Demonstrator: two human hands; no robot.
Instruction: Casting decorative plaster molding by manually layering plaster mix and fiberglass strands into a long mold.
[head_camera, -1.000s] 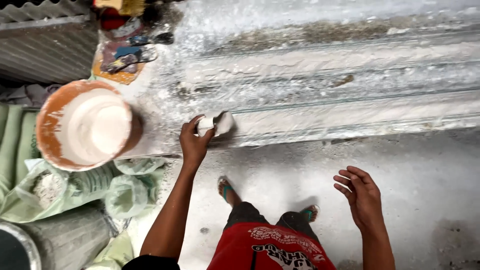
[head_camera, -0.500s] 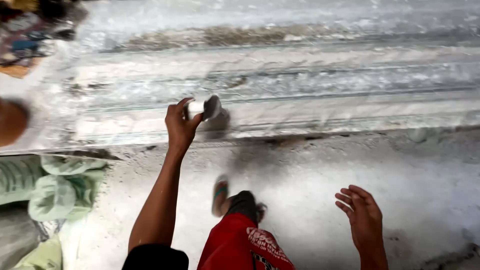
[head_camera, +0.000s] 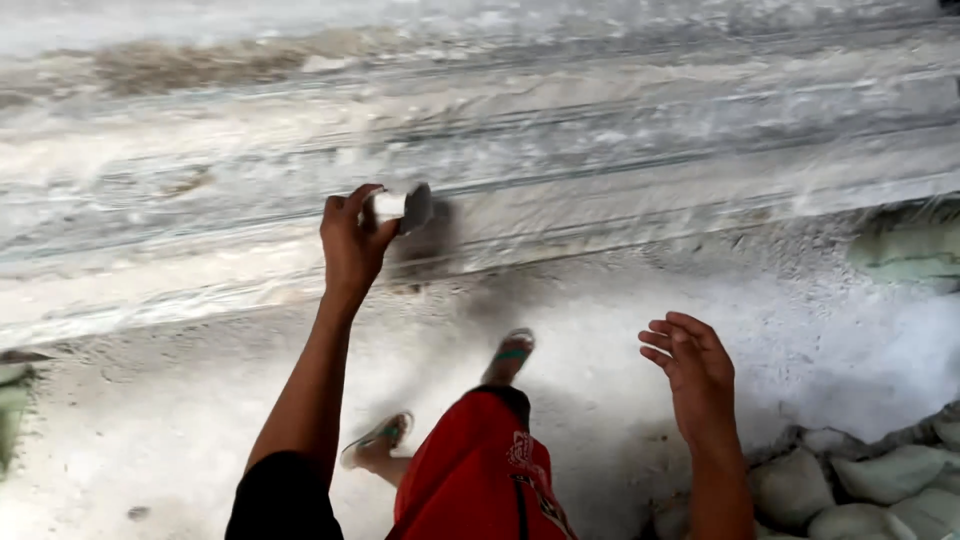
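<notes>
My left hand (head_camera: 350, 240) is raised in front of me and grips a small tool with a white handle and a dark flat blade (head_camera: 403, 206), held close to a long whitish moulded slab (head_camera: 600, 130) with lengthwise grooves. My right hand (head_camera: 695, 375) hangs lower at the right, fingers spread and curled, holding nothing. Below are my red shorts (head_camera: 480, 470) and my feet in sandals (head_camera: 510, 352) on the white dusty ground.
Pale filled sacks (head_camera: 860, 490) lie at the lower right, and another greenish sack (head_camera: 910, 255) rests at the right edge beside the slab. A bit of green sacking (head_camera: 12, 410) shows at the left edge. White powder covers the floor (head_camera: 150, 420).
The view has swung to the right along the slab; the orange bowl and the sacks at the left have left the picture. My left hand still holds the tool, and my feet have stepped rightward.
</notes>
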